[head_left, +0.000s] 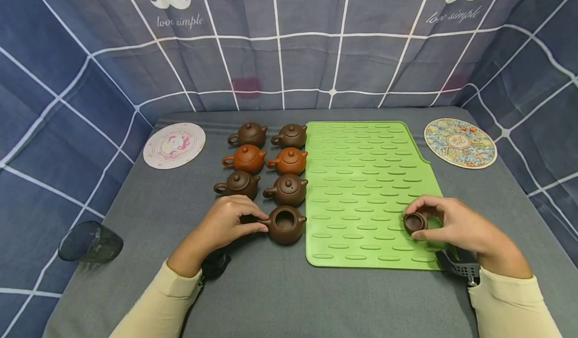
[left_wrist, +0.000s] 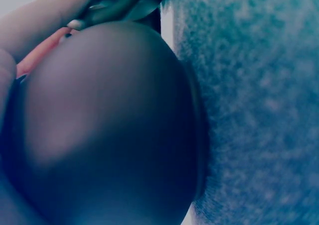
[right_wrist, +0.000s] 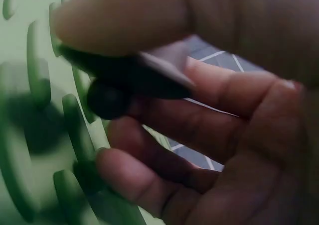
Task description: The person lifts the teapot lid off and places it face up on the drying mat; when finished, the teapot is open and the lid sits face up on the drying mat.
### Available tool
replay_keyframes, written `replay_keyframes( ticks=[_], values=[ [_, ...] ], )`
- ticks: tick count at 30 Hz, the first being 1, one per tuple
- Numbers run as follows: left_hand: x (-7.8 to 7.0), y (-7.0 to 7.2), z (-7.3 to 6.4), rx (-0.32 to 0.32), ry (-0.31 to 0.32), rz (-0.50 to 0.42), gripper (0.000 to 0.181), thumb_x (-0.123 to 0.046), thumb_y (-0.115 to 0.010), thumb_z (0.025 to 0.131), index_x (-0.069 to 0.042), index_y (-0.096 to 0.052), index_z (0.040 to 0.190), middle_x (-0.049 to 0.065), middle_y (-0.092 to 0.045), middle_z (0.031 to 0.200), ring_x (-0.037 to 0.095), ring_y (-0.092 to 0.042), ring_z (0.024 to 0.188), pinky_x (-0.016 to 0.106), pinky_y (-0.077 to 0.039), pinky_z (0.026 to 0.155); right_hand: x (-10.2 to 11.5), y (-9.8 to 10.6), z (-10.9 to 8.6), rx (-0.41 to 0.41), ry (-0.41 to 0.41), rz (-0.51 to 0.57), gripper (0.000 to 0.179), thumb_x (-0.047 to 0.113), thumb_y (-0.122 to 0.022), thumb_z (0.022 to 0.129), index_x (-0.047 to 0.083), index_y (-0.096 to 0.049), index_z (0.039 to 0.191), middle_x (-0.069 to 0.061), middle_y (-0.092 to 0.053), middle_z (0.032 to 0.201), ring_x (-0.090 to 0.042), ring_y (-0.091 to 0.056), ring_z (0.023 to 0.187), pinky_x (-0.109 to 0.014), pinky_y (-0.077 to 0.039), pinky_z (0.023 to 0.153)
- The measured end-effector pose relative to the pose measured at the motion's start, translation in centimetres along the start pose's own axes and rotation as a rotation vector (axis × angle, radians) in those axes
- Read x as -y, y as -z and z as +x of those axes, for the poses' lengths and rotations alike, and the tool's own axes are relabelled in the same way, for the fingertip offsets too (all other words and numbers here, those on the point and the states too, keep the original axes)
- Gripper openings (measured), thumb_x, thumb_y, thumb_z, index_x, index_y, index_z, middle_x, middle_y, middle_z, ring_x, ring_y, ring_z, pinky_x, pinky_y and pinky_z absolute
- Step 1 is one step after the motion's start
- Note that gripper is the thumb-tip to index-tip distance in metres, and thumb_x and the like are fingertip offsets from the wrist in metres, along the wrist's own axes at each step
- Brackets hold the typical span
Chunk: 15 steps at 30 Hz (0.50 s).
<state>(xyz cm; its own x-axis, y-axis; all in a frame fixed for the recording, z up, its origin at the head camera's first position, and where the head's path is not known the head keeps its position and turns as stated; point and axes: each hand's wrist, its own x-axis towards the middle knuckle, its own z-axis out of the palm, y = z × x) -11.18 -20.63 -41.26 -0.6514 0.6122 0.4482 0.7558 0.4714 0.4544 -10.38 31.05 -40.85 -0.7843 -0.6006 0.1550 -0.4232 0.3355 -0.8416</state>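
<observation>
My left hand (head_left: 228,222) pinches the handle of a dark brown teapot (head_left: 286,235) whose top is uncovered, so its round opening shows. That pot stands on the grey cloth, its spout toward the green mat (head_left: 361,192). In the left wrist view its rounded body (left_wrist: 109,100) fills much of the picture. Over the mat's right part, my right hand (head_left: 456,222) holds a small brown teapot lid (head_left: 415,222) between thumb and fingers, hollow side up. The right wrist view shows its round knob (right_wrist: 107,100) pointing down toward the mat.
Behind the uncovered pot stand two columns of lidded teapots, dark brown ones (head_left: 289,190) and orange-brown ones (head_left: 291,161). A pink-and-white disc (head_left: 174,146) lies back left, a patterned disc (head_left: 460,143) back right. A dark clear cup (head_left: 91,242) lies at the left.
</observation>
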Motion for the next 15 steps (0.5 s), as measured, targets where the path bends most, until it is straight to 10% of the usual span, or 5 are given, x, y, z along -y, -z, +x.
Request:
replay_keyframes(
  ticks=[15],
  values=[
    [-0.18, 0.1, 0.08, 0.008, 0.004, 0.006, 0.023, -0.021, -0.097, 0.076, -0.017, -0.085, 0.095, -0.01, -0.075, 0.093, 0.008, -0.07, 0.088, 0.036, -0.057, 0.08, -1.06, 0.03, 0.12, 0.067, 0.14, -0.034, 0.051, -0.018, -0.086, 0.074, 0.004, -0.069, 0.117, -0.012, -0.066, 0.114, -0.018, -0.063, 0.097, -0.022, -0.053, 0.083]
  ],
)
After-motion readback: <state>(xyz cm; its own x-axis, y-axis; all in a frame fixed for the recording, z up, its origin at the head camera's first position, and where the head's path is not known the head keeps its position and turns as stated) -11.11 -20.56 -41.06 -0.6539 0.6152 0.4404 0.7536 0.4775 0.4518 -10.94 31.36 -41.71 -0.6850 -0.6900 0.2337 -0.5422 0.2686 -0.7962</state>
